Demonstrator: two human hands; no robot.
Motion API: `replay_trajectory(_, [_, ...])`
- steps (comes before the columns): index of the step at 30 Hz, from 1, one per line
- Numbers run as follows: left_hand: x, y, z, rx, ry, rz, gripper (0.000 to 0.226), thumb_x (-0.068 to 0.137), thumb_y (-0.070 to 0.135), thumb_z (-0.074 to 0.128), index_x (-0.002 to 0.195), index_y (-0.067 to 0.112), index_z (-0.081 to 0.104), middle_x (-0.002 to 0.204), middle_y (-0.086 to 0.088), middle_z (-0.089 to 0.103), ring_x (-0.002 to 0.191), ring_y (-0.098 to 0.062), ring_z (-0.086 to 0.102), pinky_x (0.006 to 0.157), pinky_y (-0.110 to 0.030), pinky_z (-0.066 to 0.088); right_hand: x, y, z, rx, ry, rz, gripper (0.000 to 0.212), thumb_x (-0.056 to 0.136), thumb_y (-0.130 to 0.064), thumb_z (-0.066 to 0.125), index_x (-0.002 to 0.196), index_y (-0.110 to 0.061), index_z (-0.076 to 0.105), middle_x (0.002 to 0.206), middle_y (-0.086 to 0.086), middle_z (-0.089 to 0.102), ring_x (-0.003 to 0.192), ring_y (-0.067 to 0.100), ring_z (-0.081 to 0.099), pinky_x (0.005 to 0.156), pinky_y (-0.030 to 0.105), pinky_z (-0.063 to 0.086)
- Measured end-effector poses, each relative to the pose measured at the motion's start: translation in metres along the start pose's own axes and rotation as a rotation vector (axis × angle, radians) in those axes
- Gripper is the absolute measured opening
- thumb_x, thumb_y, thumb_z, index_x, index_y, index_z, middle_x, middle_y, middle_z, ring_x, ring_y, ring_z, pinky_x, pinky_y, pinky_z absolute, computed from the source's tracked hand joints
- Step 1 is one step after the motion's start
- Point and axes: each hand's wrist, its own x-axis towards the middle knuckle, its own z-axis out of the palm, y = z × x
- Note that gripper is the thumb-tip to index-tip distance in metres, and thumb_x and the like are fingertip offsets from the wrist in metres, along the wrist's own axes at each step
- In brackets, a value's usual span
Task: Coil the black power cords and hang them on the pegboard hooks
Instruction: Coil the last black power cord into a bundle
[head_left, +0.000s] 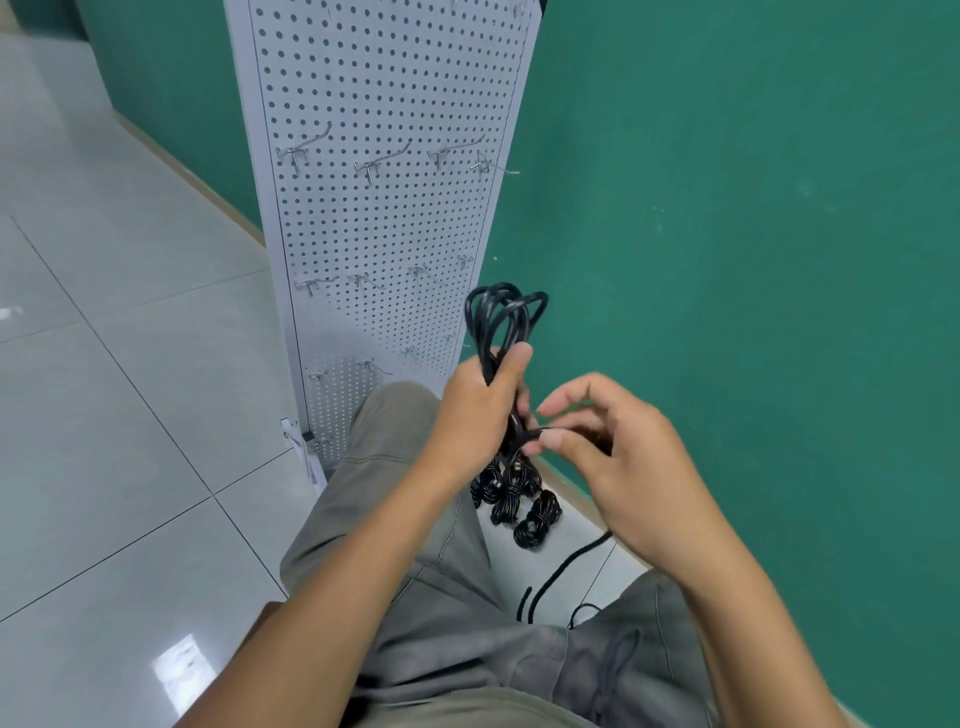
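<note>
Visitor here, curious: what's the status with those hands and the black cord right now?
Left hand grips coiled cord. Right hand pinches its loose end. Pegboard hooks bare, nothing hung. Finished bundles on floor; nothing blocking.

Black cords (503, 317); white perforated pegboard (384, 208); green wall (727, 208)

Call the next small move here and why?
Probably wrap the loose end around the bundle. The left hand grips the coiled cord mid-bundle, its loops unsecured above the fist; the right hand pinches a short strand beside it. The pegboard hooks hold nothing yet, so hanging comes after.
</note>
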Motion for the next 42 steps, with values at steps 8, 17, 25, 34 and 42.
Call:
replay_trajectory(8, [-0.025, 0.004, 0.021, -0.461, -0.322, -0.235, 0.059, 0.091, 0.069, 0.035, 0.082, 0.015, 0.057, 0.057, -0.003, 0.048, 0.048, -0.02, 0.056, 0.057, -0.031, 0.048, 0.012, -0.006, -0.018, -0.088, 0.269, 0.052, 0.048, 0.06, -0.022, 0.097, 0.08, -0.01, 0.056, 0.063, -0.001, 0.066, 0.043, -0.001, 0.052, 0.05, 0.012, 0.041])
replay_trajectory(17, [-0.021, -0.006, 0.014, -0.699, -0.787, -0.191, 0.047, 0.08, 0.057, 0.08, 0.092, 0.014, 0.063, 0.074, -0.003, 0.049, 0.069, -0.021, 0.061, 0.075, -0.039, 0.058, 0.013, 0.01, -0.025, 0.291, 0.211, 0.137, 0.041, 0.069, -0.002, 0.089, 0.082, 0.005, 0.05, 0.063, 0.01, 0.056, 0.04, 0.014, 0.056, 0.039, 0.023, 0.044])
replay_trajectory(25, [-0.014, 0.0, -0.002, -0.793, -0.852, -0.227, 0.035, 0.095, 0.027, 0.073, 0.107, 0.007, 0.047, 0.078, -0.003, 0.046, 0.075, -0.021, 0.058, 0.09, -0.043, 0.055, -0.001, 0.049, -0.034, 0.489, 0.07, 0.136, 0.017, 0.086, -0.011, 0.068, 0.099, -0.002, 0.063, 0.077, 0.005, 0.067, 0.066, 0.016, 0.061, 0.07, 0.022, 0.053])
replay_trajectory(34, [-0.015, 0.0, 0.005, -0.476, -0.757, -0.239, 0.01, 0.102, 0.017, 0.056, 0.096, 0.014, 0.063, 0.071, -0.002, 0.037, 0.065, -0.019, 0.049, 0.073, -0.034, 0.053, -0.012, 0.046, -0.012, 0.827, 0.328, 0.176, 0.018, 0.088, -0.019, 0.064, 0.089, -0.002, 0.059, 0.11, 0.015, 0.071, 0.102, 0.022, 0.073, 0.096, 0.038, 0.057])
replay_trajectory(42, [-0.024, -0.005, 0.028, -0.127, -0.67, -0.142, 0.027, 0.101, 0.038, 0.063, 0.097, 0.011, 0.066, 0.074, -0.004, 0.056, 0.066, -0.02, 0.057, 0.063, -0.029, 0.049, -0.002, 0.02, -0.003, 0.743, 0.437, 0.202, 0.021, 0.102, -0.026, 0.057, 0.089, -0.01, 0.061, 0.117, 0.003, 0.07, 0.1, 0.009, 0.065, 0.075, 0.022, 0.052])
